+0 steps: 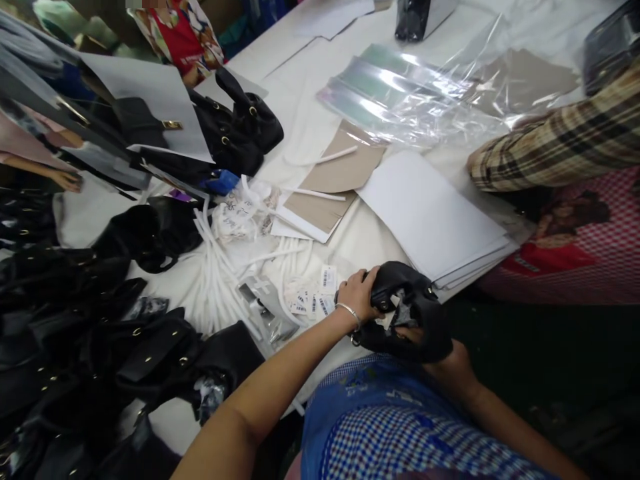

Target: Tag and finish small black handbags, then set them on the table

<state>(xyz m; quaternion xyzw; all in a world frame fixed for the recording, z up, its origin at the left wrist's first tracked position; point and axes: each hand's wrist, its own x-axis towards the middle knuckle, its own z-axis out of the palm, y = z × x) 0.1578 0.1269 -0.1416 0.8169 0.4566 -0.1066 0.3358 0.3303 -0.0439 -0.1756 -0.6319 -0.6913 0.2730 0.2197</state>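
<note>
A small black bag (435,327) with metal rings is held at the table's near edge, in front of the blue checked apron. My left hand (359,297), with a bracelet at the wrist, grips the bag's left upper rim. From the right side my right hand (447,363) holds the same bag, its fingers partly hidden by and inside it. Crumpled grey and white material (400,312) shows in the bag's opening. Barcode labels (314,303) lie on the table just left of my left hand.
Black bags (155,347) crowd the left side. White tubes (215,280) and a bag of tags (245,213) lie mid-table. White sheets (435,213), brown card (345,160) and clear plastic (400,93) lie beyond. A person's plaid sleeve (560,143) reaches in at right.
</note>
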